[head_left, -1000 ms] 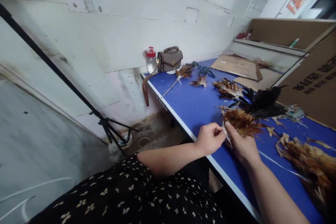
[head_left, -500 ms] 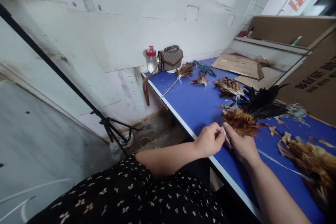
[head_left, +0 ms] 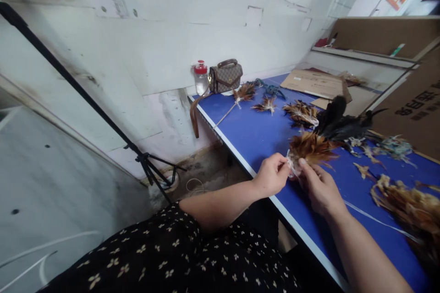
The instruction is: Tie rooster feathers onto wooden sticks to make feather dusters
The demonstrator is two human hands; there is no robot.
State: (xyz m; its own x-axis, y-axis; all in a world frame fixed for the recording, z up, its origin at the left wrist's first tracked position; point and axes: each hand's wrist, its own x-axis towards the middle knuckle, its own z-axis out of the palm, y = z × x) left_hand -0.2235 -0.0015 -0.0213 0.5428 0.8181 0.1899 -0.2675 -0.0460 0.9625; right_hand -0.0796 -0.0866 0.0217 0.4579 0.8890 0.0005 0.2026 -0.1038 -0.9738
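My left hand [head_left: 272,175] and my right hand [head_left: 319,187] meet just above the near edge of a blue table [head_left: 261,135]. Both are closed in a pinch on the pale stem end of a brown and black feather bundle [head_left: 314,146], which fans out away from me. A thin white string [head_left: 374,219] trails from my right hand across the table toward the right.
More feather bundles [head_left: 302,113] lie further up the table, and a loose brown feather pile [head_left: 409,206] sits at the right. A brown handbag [head_left: 225,77] and a red-capped bottle [head_left: 200,76] stand at the far end. Cardboard [head_left: 409,110] lines the right side. A black tripod [head_left: 151,167] stands on the floor.
The feather bundle has been lifted and tilted up a little, its black tips now standing higher. Both hands stay pinched on its stem end, and the camera view has shifted slightly.
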